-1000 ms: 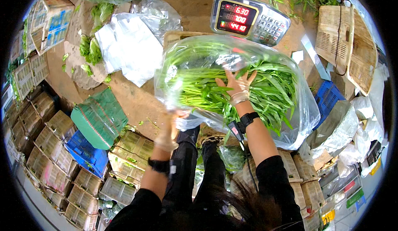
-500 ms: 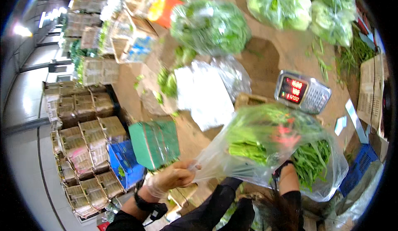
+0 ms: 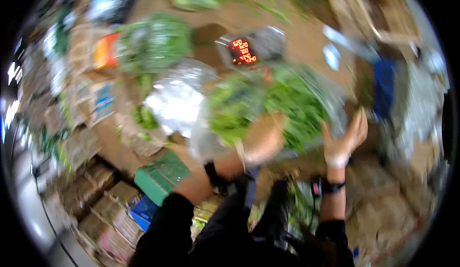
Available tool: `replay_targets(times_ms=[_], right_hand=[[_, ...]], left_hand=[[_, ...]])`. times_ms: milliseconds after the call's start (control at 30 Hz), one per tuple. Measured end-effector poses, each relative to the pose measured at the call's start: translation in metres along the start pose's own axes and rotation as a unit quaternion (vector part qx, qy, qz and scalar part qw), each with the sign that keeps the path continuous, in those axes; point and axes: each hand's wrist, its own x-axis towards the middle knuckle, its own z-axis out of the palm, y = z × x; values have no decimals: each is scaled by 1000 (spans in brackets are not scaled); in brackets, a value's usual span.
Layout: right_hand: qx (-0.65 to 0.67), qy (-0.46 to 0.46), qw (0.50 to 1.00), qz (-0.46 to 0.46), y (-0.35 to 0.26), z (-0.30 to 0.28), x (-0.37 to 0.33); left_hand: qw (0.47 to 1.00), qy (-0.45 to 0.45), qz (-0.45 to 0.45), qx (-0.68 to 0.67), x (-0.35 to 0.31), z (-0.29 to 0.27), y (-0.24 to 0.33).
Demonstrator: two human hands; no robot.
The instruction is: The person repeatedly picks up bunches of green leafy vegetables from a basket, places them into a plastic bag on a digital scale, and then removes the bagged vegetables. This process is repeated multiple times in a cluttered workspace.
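Your right hand (image 3: 347,140) is spread, seemingly empty; left hand (image 3: 263,140) too blurred to tell. Tugging the bag (image 3: 202,140) left could spill greens (image 3: 297,109).

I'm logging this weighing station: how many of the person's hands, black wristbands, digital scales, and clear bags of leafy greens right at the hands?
Hands: 2 (left hand, right hand)
Black wristbands: 2
Digital scale: 1
Clear bag of leafy greens: 1
Total: 6
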Motion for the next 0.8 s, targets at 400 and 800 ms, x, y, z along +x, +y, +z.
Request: replay_targets(times_ms=[400,800], right_hand=[[604,-344,609,383,103,-14,-27],[384,-223,877,185,44,-23,-10]], left_hand=[[889,-199,227,344,145,159,-4],[888,-166,156,400,146,176,-13]])
